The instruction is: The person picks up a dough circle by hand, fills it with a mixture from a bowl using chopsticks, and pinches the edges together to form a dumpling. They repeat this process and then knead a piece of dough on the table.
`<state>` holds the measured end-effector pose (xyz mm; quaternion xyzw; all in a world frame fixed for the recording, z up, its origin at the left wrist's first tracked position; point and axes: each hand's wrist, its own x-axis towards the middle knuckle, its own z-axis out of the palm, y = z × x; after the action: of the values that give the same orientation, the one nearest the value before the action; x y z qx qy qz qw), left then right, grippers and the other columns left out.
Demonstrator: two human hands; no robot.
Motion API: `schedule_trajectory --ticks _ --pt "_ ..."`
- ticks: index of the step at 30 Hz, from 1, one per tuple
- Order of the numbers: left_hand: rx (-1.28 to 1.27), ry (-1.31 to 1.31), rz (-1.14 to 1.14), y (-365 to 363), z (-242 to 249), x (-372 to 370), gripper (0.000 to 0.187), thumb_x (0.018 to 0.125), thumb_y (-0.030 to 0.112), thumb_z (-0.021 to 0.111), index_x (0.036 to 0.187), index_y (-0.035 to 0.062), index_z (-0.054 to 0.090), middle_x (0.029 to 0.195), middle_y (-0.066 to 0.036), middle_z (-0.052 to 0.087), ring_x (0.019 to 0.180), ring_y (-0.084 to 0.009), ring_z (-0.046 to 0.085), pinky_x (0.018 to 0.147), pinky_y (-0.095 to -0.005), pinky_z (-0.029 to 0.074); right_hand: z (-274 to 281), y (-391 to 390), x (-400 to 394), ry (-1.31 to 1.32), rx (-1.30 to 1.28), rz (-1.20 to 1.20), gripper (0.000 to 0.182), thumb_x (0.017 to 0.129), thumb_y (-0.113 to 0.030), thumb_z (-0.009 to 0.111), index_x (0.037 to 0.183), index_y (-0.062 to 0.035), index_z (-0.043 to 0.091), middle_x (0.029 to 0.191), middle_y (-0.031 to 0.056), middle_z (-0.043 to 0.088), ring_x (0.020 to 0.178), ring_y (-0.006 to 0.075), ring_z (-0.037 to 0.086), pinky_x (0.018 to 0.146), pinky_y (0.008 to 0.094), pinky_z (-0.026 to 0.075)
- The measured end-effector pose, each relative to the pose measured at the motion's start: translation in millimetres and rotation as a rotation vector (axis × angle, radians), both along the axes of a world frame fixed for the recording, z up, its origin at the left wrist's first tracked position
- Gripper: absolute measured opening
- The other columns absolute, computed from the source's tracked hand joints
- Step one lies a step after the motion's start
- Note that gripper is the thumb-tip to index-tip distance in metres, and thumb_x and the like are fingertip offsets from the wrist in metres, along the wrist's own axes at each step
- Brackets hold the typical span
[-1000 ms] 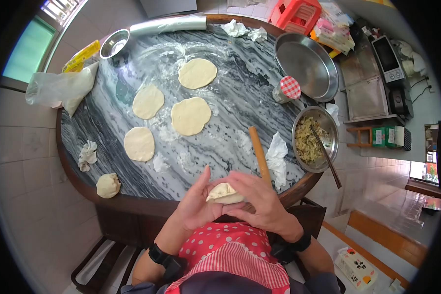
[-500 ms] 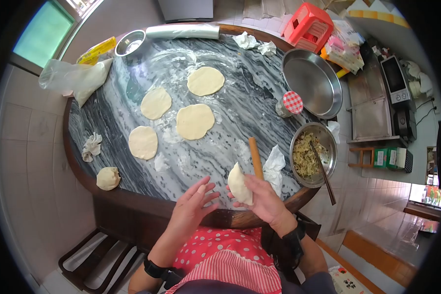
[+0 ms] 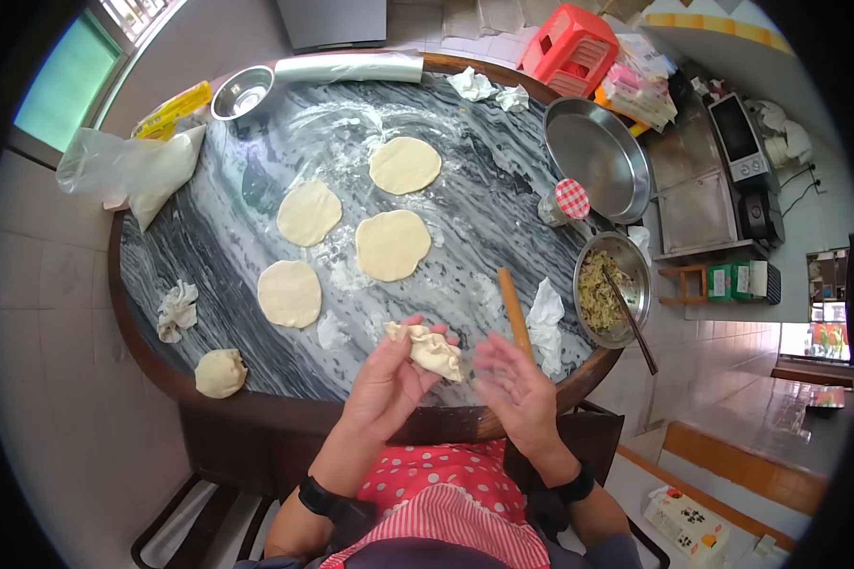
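Head view: pleated dough parcel (image 3: 435, 356) is grasped by fingers of left hand (image 3: 386, 381); those of right hand (image 3: 520, 391) are released. Judged light, soft (easily torn); best cradled underneath.

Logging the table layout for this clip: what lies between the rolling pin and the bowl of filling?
A crumpled white tissue lies between the rolling pin and the bowl of filling, seen in the head view.

Can see a red plastic stool (image 3: 562, 45) at top right, with packages (image 3: 639, 81) beside it. Farther right, can spot a microwave oven (image 3: 736, 136) near a black appliance (image 3: 759, 216), with green boxes (image 3: 733, 282) below. At lower right, can spot a printed carton (image 3: 685, 520); at upper left, a green-paned window (image 3: 66, 104).
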<state>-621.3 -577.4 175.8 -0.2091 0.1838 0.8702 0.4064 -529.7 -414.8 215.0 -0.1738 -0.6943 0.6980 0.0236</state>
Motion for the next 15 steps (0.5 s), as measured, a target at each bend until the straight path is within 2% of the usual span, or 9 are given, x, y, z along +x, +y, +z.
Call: schedule_trajectory --ticks 2,3,7,9,10,13,15 --pt "-0.030 0.073 0.015 -13.5 2.9 -8.3 0.043 0.101 0.025 0.052 0.136 0.0042 0.040 0.133 -0.020 0.051 0.126 -0.0362 0.051 0.106 -0.0478 0.044 -7.6 -7.9 2.9 -0.181 -0.266 -0.056 0.045 0.093 -0.005 0.063 0.134 0.0043 0.049 0.122 0.0157 0.060 0.112 0.0196 0.060 0.096 0.0304 0.047" --pt "-0.029 0.072 0.006 -20.6 3.4 -11.6 0.043 0.101 0.025 0.052 0.136 0.0042 0.040 0.133 -0.020 0.051 0.126 -0.0362 0.051 0.106 -0.0478 0.044 -9.4 -17.4 0.8 -0.169 -0.279 -0.059 0.043 0.095 -0.006 0.061 0.134 0.0056 0.048 0.118 0.0163 0.062 0.106 0.0177 0.062 0.092 0.0282 0.050" --pt "0.025 0.110 -0.020 -43.3 3.4 -20.8 0.045 0.101 0.025 0.050 0.140 0.0056 0.036 0.135 -0.019 0.049 0.129 -0.0357 0.047 0.108 -0.0479 0.041 -6.2 -57.0 -16.7 -0.224 -0.406 -0.121 0.038 0.094 -0.007 0.063 0.129 0.0050 0.053 0.116 0.0140 0.062 0.103 0.0172 0.063 0.088 0.0287 0.052" --pt "0.040 0.120 -0.027 -54.6 3.5 -23.8 0.046 0.102 0.026 0.049 0.141 0.0063 0.034 0.136 -0.019 0.048 0.131 -0.0354 0.046 0.108 -0.0481 0.040 -12.1 -75.4 -21.9 -0.005 -0.041 -0.032 0.031 0.091 -0.005 0.066 0.120 0.0039 0.060 0.110 0.0121 0.064 0.099 0.0180 0.065 0.082 0.0297 0.054" --pt "0.043 0.107 0.000 -59.2 3.9 -24.5 0.047 0.102 0.026 0.048 0.143 0.0073 0.033 0.136 -0.018 0.048 0.130 -0.0349 0.046 0.108 -0.0488 0.040 -9.7 -84.7 -24.8 -0.008 -0.039 -0.038 0.031 0.091 -0.005 0.066 0.120 0.0039 0.060 0.110 0.0121 0.064 0.099 0.0180 0.065 0.082 0.0297 0.054" --pt "0.029 0.111 0.030 -72.9 4.6 -28.7 0.048 0.103 0.028 0.045 0.145 0.0095 0.031 0.136 -0.017 0.047 0.128 -0.0341 0.047 0.108 -0.0499 0.040 -4.1 -106.6 -34.9 0.123 0.567 0.045 0.029 0.082 -0.003 0.072 0.110 0.0014 0.065 0.109 0.0134 0.063 0.091 0.0280 0.066 0.077 0.0336 0.053" --pt "0.007 0.133 0.033 -85.2 3.7 -33.4 0.048 0.104 0.030 0.044 0.146 0.0107 0.031 0.136 -0.017 0.048 0.127 -0.0339 0.048 0.108 -0.0504 0.040 -3.5 -116.4 -37.5 0.141 0.647 0.079 0.032 0.081 -0.003 0.072 0.111 0.0019 0.064 0.110 0.0136 0.062 0.093 0.0294 0.065 0.078 0.0347 0.053"
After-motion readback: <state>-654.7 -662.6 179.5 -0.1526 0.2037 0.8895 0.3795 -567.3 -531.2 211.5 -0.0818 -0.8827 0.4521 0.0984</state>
